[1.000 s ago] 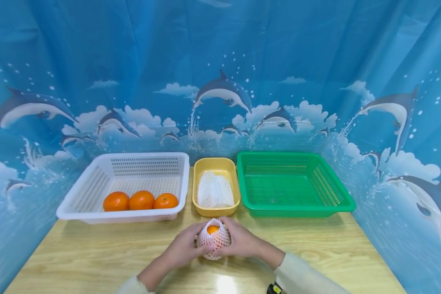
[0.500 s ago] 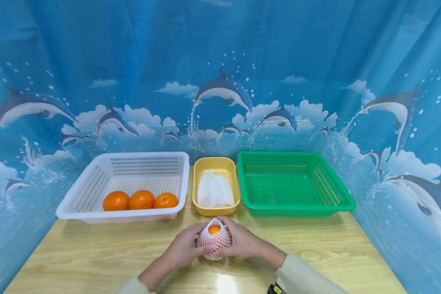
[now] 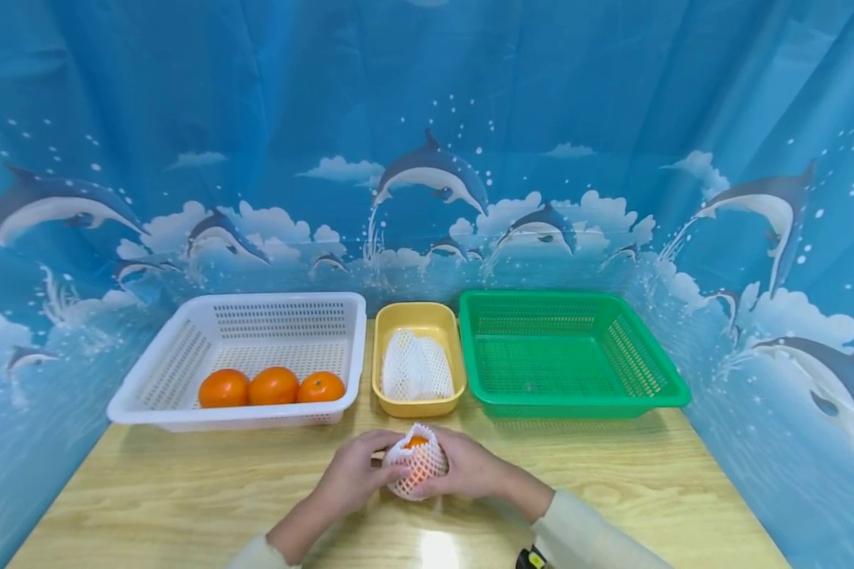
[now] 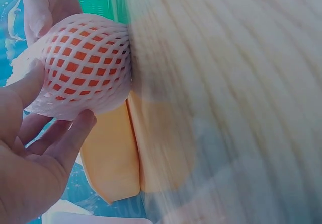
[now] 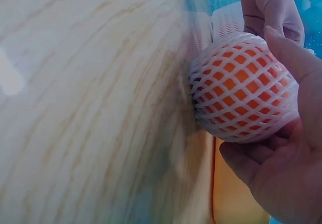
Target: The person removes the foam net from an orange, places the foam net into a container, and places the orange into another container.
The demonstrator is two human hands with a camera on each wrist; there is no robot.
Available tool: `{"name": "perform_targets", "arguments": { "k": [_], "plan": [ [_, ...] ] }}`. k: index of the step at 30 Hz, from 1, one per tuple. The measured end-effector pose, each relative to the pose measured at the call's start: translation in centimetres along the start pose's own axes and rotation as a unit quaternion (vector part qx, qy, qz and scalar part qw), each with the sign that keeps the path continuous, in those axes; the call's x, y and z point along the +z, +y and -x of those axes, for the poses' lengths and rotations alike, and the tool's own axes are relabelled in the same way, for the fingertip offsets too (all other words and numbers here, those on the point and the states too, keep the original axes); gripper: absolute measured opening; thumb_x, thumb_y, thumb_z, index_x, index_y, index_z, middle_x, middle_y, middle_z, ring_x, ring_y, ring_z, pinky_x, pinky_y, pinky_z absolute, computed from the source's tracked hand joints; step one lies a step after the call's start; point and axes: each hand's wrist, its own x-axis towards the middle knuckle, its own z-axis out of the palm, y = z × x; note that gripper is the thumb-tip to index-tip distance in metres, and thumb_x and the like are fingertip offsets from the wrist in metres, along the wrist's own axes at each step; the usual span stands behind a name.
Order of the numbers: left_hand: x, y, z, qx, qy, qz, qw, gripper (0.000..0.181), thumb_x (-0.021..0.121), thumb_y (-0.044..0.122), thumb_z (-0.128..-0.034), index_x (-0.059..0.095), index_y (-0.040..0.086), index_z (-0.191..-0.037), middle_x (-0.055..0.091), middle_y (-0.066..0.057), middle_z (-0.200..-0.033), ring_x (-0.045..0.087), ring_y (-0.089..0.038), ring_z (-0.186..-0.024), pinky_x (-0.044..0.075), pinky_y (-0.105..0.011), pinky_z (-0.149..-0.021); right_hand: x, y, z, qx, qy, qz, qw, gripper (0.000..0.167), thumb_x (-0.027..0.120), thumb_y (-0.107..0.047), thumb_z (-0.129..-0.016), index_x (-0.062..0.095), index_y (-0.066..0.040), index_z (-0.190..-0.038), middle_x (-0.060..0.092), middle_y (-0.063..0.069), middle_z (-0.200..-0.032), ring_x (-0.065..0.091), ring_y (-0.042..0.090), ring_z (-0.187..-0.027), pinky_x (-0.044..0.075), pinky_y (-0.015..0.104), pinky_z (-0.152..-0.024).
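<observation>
An orange (image 3: 427,466) in a white foam net sleeve sits on the wooden table, in front of the yellow tray. The net (image 4: 83,70) covers its sides, and a bit of bare orange peel shows at the gathered top opening in the head view. My left hand (image 3: 356,472) holds it from the left, thumb in front. On the other side, my right hand (image 3: 473,468) grips it with the thumb in front and fingers (image 5: 239,161) around it. The far fingers of both hands are partly hidden behind the fruit.
A white basket (image 3: 178,416) with three bare oranges (image 3: 273,387) stands at the back left. Foam net sleeves (image 3: 416,367) lie in the yellow tray (image 3: 420,408). To its right is a green basket (image 3: 576,411). A dolphin-print curtain (image 3: 427,87) hangs behind.
My left fingers and thumb have shifted slightly up on the netted orange. The net's top opening looks narrower and tilts a little to the right. The baskets and tray stay put.
</observation>
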Motion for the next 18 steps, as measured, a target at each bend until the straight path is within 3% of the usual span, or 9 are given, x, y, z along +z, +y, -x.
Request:
{"name": "perform_targets", "arguments": {
  "k": [10, 18],
  "plan": [
    [0.2, -0.1, 0.0, -0.011, 0.014, 0.003, 0.9998, 0.047, 0.080, 0.022, -0.0789, 0.065, 0.001, -0.119, 0.065, -0.016, -0.117, 0.063, -0.032, -0.105, 0.055, -0.018, -0.076, -0.1, -0.1, -0.1, 0.006, -0.001, -0.004, 1.0000, 0.068, 0.083, -0.038, -0.074, 0.054, -0.015, -0.130, 0.063, -0.009, -0.111, 0.061, 0.004, -0.097, 0.051, 0.023, -0.086],
    [0.4, -0.3, 0.0, -0.014, 0.001, 0.007, 0.9999, 0.054, 0.080, 0.023, -0.0795, 0.061, 0.000, -0.124, 0.062, -0.020, -0.124, 0.062, -0.034, -0.108, 0.056, -0.020, -0.077, -1.0, -0.5, 0.2, 0.033, -0.009, 0.018, 0.9993, 0.063, 0.080, -0.039, -0.077, 0.058, -0.013, -0.130, 0.066, -0.006, -0.113, 0.061, 0.005, -0.100, 0.051, 0.026, -0.090]
  ]
}}
